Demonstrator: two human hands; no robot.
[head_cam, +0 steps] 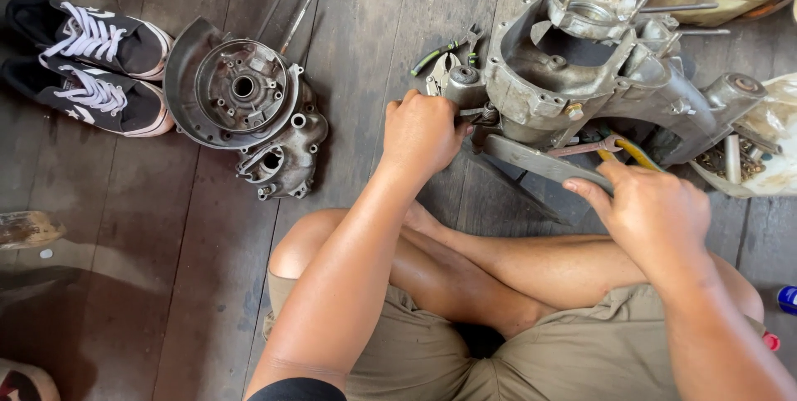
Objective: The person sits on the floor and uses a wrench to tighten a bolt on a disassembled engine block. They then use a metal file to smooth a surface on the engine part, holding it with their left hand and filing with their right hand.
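Observation:
A large grey metal engine casing (581, 77) lies on the wooden floor in front of my crossed legs. My left hand (422, 134) is closed against its left end, gripping a small part by a round boss there. My right hand (652, 214) grips a yellow-handled tool (633, 152) that reaches under the casing, next to a flat grey metal bar (531, 162). What the tool's tip touches is hidden.
A second casing half with a round cover (245, 106) lies to the left. A pair of black sneakers with white laces (87, 65) sits at the far left. Pliers and loose tools (444, 65) lie behind my left hand. A bag with small parts (747, 152) sits at the right.

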